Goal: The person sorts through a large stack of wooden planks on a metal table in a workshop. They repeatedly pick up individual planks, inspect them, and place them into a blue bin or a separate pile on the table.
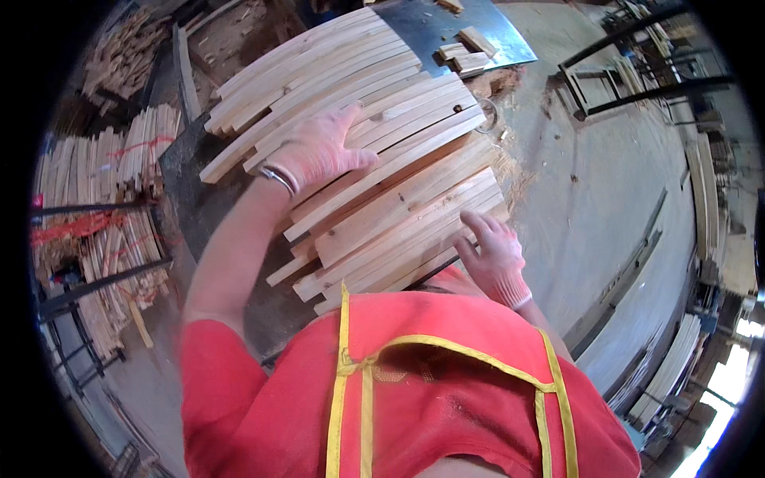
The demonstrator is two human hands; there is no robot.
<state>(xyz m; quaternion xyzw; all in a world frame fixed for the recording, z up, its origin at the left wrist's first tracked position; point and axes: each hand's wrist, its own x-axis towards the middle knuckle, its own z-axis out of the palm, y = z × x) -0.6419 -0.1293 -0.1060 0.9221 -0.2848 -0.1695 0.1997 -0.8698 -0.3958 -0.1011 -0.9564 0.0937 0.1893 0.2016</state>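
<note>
Long pale wooden strips (398, 131) lie side by side on a dark work table (191, 147), their ends uneven. My left hand (323, 151), in a light work glove, rests over the left part of these strips with thumb and fingers spread. A nearer group of wooden strips (422, 223), one wider than the others, lies close to my body. At the right end of that group is my right hand (496, 259), also gloved, its fingers apart and slightly bent. Its fingertips are at the ends of the strips; whether they touch is unclear.
Short wood offcuts (470, 56) sit on a shiny metal surface (510, 36) beyond the strips. Stacked timber (119, 151) with red straps stands in a metal rack at left. A dark metal frame (590, 84) stands at right, and sawdust (518, 175) lies by the table.
</note>
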